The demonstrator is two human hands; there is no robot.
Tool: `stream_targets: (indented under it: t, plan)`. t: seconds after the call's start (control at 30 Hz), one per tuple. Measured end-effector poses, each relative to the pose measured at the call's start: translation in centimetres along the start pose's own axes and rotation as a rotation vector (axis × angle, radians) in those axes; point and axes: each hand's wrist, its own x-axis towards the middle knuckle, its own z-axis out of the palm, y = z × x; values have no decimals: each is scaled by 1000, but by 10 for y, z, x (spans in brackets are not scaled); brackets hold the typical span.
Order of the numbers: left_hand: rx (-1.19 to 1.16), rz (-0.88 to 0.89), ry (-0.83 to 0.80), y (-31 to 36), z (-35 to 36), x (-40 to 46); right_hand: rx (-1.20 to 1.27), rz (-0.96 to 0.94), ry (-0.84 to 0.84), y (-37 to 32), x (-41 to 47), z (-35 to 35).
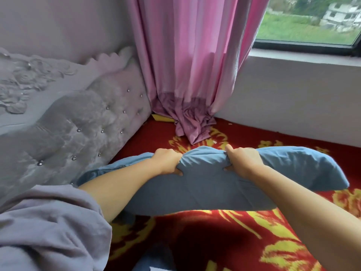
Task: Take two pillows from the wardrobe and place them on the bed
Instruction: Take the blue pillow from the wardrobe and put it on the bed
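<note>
The pillow (pixel 205 184) is matt blue woven cloth, creased where gripped. The bedspread (pixel 214 241) looks like thick, fuzzy red-and-yellow pile. The headboard (pixel 82 122) is plush grey velvet with shiny metal-looking studs. The curtain (pixel 187 65) is smooth pink fabric with a slight sheen. The sleeve (pixel 48 227) is soft matt lilac cloth.

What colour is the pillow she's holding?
Plain blue; the pillow shows best in the head view.

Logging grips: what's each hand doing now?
Left hand: closed on the blue pillow.
Right hand: closed on the same pillow.
</note>
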Motion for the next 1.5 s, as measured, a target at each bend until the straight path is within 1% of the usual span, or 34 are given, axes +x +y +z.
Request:
stream_targets:
  t: [0.07,0.13,0.2,0.27,0.33,0.43,0.63,0.7,0.8,0.93,1.03,1.1,1.17,1.23,1.3,1.33,1.4,1.5]
  plan:
    - [-49,37,-33,-30,19,29,4,23,-55,-15,38,7]
    - [-105,34,-64,-64,36,53,13,13,-126,-31,85,12]
    - [-182,3,-92,-95,48,64,3,-19,-185,-50,127,0]
    - [-272,-57,-92,-124,52,70,-31,-59,-185,-68,166,-19]
    - [-346,-112,-99,-145,47,73,-73,-84,-186,-79,194,-40]
    - [-423,-145,-111,-165,29,85,-104,-89,-197,-80,227,-63]
    - [-538,-206,-74,-176,-22,127,-132,-82,-198,-46,282,-99]
    - [-555,-236,-66,-179,-32,147,-161,-127,-213,-34,311,-109]
    - [-591,-318,-91,-195,-40,182,-231,-250,-294,-25,378,-126]
    - [-678,-470,-134,-238,-32,219,-335,-491,-382,-57,486,-136]
    - [-719,-609,-162,-269,-4,232,-404,-636,-406,-96,543,-116]
    - [-694,-721,-120,-286,24,242,-414,-710,-374,-122,575,-90]
    - [-621,-874,-22,-298,56,251,-387,-754,-272,-143,601,-54]
    - [-530,-1021,76,-301,93,260,-331,-756,-141,-156,623,-12]
    - [-429,-1101,194,-299,131,266,-260,-735,-19,-166,643,30]
    - [-392,-1114,235,-297,149,266,-227,-730,4,-172,652,48]
    - [-396,-1128,218,-292,185,257,-152,-722,-61,-185,660,81]
    - [-431,-1168,115,-274,241,230,-49,-703,-261,-199,650,137]
